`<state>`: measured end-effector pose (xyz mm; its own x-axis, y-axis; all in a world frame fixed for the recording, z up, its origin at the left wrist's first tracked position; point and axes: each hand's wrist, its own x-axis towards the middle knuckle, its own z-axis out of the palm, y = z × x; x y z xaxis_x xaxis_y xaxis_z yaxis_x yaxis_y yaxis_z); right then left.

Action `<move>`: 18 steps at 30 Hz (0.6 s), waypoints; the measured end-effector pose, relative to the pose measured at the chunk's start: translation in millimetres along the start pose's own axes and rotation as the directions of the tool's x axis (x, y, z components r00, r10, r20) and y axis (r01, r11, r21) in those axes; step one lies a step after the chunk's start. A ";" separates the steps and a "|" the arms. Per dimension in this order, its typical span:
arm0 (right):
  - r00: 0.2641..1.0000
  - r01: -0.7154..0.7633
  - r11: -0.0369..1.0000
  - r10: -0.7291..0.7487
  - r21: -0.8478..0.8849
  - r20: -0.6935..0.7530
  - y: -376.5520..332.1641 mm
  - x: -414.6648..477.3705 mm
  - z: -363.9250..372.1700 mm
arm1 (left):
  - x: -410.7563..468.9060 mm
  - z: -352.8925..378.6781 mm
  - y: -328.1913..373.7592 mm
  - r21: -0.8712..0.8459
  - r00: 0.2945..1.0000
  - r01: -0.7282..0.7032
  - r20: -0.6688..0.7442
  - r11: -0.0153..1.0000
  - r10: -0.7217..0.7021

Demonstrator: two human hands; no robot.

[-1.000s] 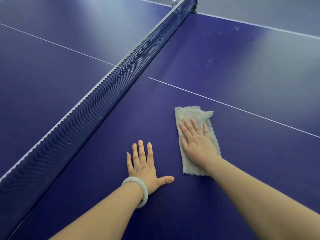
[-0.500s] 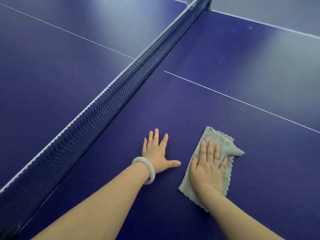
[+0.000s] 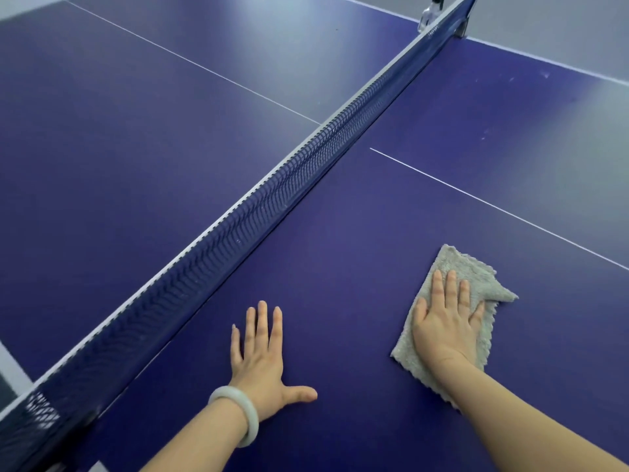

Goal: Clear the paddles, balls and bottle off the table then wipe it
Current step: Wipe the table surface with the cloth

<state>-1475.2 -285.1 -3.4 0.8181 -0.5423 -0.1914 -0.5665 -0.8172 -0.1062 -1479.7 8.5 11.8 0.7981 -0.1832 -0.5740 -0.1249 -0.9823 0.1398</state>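
Note:
My right hand (image 3: 444, 321) lies flat with straight fingers on a grey folded cloth (image 3: 476, 277), pressing it onto the blue table-tennis table (image 3: 340, 267). To its left my left hand (image 3: 262, 362), a pale bangle on the wrist, rests palm-down on the bare table with fingers spread. No paddles, balls or bottle are in view.
The dark blue net (image 3: 272, 199) runs diagonally from the lower left to its clamp post (image 3: 432, 11) at the upper right, just left of my left hand. A white centre line (image 3: 493, 206) crosses the near half. Faint pale smudges (image 3: 544, 74) mark the far right corner.
My right hand has slid the cloth toward me and to the right, turning it. My left hand has stayed flat on the table.

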 end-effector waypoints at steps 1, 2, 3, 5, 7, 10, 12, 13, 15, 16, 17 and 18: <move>1.000 -0.007 1.000 0.007 0.009 -0.003 -5.3 8.1 -1.4 | 0.5 1.3 -0.5 -0.004 1.000 0.004 -0.001 1.000 -0.004; 1.000 -0.014 1.000 0.014 0.018 -0.006 -12.3 17.6 -2.5 | 1.0 2.4 -1.5 -0.006 1.000 0.006 -0.008 1.000 -0.006; 1.000 -0.025 0.999 0.025 0.030 -0.004 -20.8 28.4 -3.8 | 1.5 2.7 -2.8 -0.007 1.000 0.006 -0.009 1.000 -0.006; 0.999 -0.049 0.998 0.049 0.047 0.006 -34.0 50.5 -9.8 | 2.6 3.3 -1.1 -0.014 1.000 0.000 -0.003 1.000 0.000; 1.000 -0.020 0.999 0.019 0.040 0.024 -52.3 68.4 -12.6 | 3.8 3.7 -1.5 -0.023 1.000 -0.005 -0.004 1.000 0.005; 0.956 0.288 0.958 -0.287 -0.001 0.061 -87.9 66.8 -9.4 | 3.0 1.4 -1.6 -0.023 1.000 -0.009 0.006 1.000 0.009; 0.795 0.605 0.795 -0.601 -0.044 0.081 -102.6 42.2 -1.2 | 1.5 0.6 -1.3 -0.021 1.000 -0.011 0.005 1.000 0.011; 0.678 0.735 0.675 -0.726 -0.069 0.113 -100.8 25.7 3.4 | 1.0 0.3 -1.2 -0.024 1.000 -0.014 0.005 1.000 0.014; 0.467 0.884 0.462 -0.866 -0.071 0.181 -76.7 -3.5 7.3 | -0.1 -0.7 -1.8 -0.023 1.000 -0.022 0.009 1.000 0.022; 0.421 0.907 0.415 -0.886 -0.073 0.195 -56.6 -11.0 6.9 | -0.2 -0.6 -2.2 -0.023 1.000 -0.023 0.010 0.999 0.023; 0.423 0.906 0.413 -0.886 -0.090 0.189 -34.2 -14.0 5.5 | 0.2 0.1 -2.4 -0.023 1.000 -0.023 0.009 0.999 0.023; 0.488 0.873 0.475 -0.859 -0.116 0.156 -11.8 -13.1 3.6 | 0.6 0.7 -2.5 -0.022 1.000 -0.023 0.007 0.999 0.024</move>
<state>-1479.6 -267.7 -3.2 0.8703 0.4678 -0.1543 0.4564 -0.8836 -0.1046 -1479.3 10.9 10.5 0.7906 -0.2065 -0.5765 -0.1305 -0.9766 0.1709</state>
